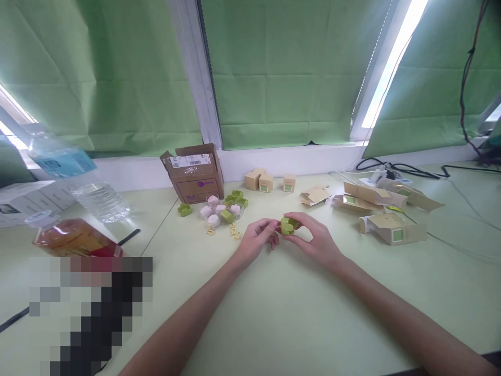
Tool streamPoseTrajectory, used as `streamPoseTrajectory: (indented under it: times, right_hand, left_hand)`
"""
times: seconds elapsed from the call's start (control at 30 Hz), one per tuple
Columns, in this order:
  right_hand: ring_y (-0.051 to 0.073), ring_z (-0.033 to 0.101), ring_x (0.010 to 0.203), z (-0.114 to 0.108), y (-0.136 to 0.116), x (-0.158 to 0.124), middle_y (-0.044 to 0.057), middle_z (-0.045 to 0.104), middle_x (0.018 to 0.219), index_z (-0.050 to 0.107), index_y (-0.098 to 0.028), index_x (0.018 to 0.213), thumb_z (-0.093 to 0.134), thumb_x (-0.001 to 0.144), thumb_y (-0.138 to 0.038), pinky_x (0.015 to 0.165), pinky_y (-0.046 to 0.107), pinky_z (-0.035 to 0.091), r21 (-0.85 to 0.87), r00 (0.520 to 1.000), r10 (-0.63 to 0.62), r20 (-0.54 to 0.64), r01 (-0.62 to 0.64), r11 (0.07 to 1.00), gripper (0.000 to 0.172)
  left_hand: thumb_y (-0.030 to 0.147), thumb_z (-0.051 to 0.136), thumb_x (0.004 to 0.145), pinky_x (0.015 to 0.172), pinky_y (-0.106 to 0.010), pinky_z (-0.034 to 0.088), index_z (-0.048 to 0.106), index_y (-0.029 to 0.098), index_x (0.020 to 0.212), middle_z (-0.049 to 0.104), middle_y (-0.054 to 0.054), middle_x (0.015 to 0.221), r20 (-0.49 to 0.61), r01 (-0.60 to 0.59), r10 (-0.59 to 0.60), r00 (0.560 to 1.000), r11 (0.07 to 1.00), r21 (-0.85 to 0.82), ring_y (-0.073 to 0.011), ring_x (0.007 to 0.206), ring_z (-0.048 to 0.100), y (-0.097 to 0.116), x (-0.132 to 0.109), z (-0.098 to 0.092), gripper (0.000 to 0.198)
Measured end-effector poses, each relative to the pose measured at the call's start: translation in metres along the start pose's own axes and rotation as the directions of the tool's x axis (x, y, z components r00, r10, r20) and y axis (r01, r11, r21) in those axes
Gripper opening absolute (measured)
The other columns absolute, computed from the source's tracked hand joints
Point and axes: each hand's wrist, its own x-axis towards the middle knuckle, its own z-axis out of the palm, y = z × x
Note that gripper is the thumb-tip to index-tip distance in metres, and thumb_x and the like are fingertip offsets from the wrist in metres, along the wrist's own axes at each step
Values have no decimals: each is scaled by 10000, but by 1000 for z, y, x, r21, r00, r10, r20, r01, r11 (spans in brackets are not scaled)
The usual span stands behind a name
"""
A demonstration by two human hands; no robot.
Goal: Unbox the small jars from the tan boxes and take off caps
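A small green clover-shaped case (287,226) is held just above the table between my two hands. My right hand (319,241) pinches it between thumb and fingers from the right. My left hand (258,237) is closed at its left edge, thumb and forefinger pressed together there; whether they grip the case itself or something small beside it is hard to see. Left of my hands lie several matching green clover-shaped pieces (185,209), round pale pink pieces (214,221) in clear plastic and small yellow loops (235,231).
An open brown carton (198,180) stands behind the pieces. Small closed boxes (265,183) line the back. Opened, flattened cardboard boxes (395,228) and cables (407,168) lie to the right. Drink bottles (78,237) stand at the left, beside a white box (35,198).
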Motion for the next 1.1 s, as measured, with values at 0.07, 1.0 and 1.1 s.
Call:
streamPoseTrajectory:
  times: [0.07,1.0,1.1]
  right_hand:
    - [272,667,999,0,1,0,61,701,1203,684,-333,1246,737,879,-380,965,502,572,26,1000,20,-14,-20,999,374]
    - [265,663,1158,4,12,-5,70,667,1318,603,-316,1392,661,955,-339,1020,444,573,-119,991,-130,25,132,984,442]
    - [254,671,1147,5,14,-5,81,665,1313,589,-294,1403,652,963,-318,1001,420,587,-149,985,-167,33,170,974,445]
  left_hand:
    - [503,712,883,574,-263,485,686,112,1106,661,-39,721,12,13,-13,1000,999,32,-130,603,601,-2,1,-2,450]
    - [505,697,871,471,-231,431,729,114,929,642,-19,661,-63,23,-17,998,995,102,-93,496,528,-3,1,2,397]
    - [507,643,900,462,-226,423,715,127,895,618,-6,654,-86,12,2,996,987,162,-95,503,523,-5,-1,3,387]
